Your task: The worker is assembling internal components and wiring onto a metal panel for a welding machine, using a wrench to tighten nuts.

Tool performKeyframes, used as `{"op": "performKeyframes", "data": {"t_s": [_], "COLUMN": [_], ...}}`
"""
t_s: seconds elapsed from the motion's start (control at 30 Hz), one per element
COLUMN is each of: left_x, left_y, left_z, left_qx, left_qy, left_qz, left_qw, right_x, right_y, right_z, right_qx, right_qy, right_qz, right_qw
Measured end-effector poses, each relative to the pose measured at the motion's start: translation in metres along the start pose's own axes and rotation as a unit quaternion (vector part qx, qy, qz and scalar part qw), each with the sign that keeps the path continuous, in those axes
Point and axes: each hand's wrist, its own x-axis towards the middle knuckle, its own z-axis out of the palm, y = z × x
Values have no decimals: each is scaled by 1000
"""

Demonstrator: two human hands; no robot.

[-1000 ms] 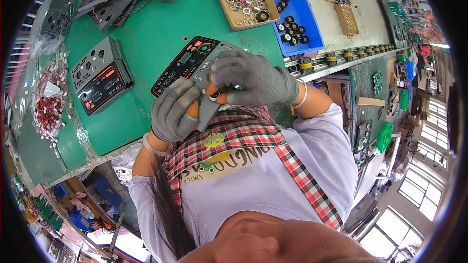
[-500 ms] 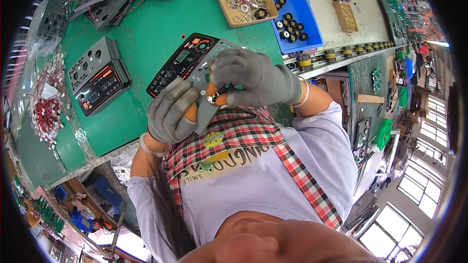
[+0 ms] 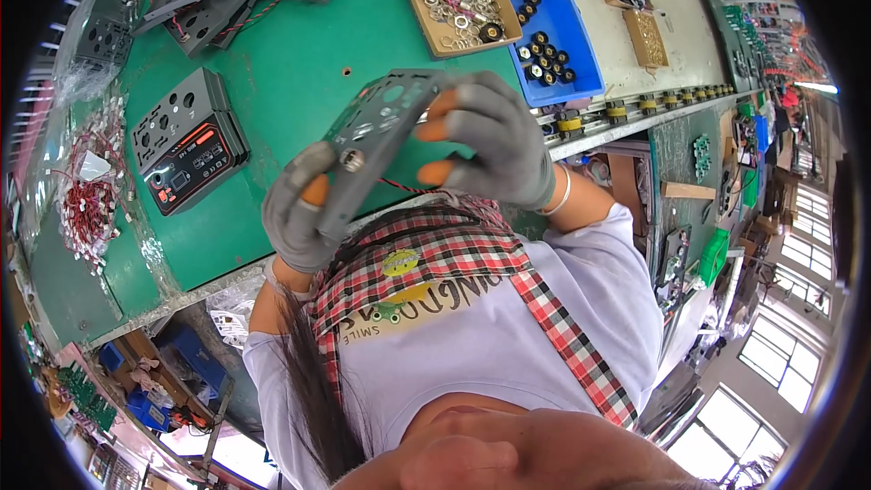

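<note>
My left hand, in a grey glove with bare fingertips, is closed on the near end of a dark grey control panel. The panel is tilted up off the table, its row of cut-outs showing and a round silver metal fitting set in its face near my left fingers. Beyond its right edge is my right hand, gloved alike and blurred, thumb and fingers apart; whether a fingertip touches the edge I cannot tell. A red and black wire trails out from under the panel.
Stacked panels lie on the green table at left, beside bundled red and white wires. More panels are piled at the back. A cardboard box of metal rings and a blue bin of black knobs stand back right.
The panel has gone from lying nearly flat to tilted up on its side. My right hand has moved away from the silver fitting towards the right, its fingers spreading.
</note>
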Motion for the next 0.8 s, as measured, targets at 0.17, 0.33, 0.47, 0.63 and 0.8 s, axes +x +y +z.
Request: {"op": "performKeyframes", "data": {"t_s": [0.17,0.33,0.47,0.63,0.8], "left_x": [3,-5,-15,-9,-3], "left_y": [-2,0,-10,-4,-9], "left_z": [9,7,5,-7,-24], "left_qx": [-198,-158,-264,-579,-490], "left_qy": [104,152,100,-74,-146], "left_qz": [-159,-248,-426,-418,-431], "left_qw": [962,944,859,696,743], "right_x": [-16,5,18,31,24], "right_y": [-5,-12,-11,-19,-16], "right_z": [41,43,44,47,73], "right_qx": [156,445,525,518,443], "right_qy": [18,-171,-177,-194,-256], "right_qz": [144,349,366,293,219], "right_qw": [977,807,747,780,831]}}
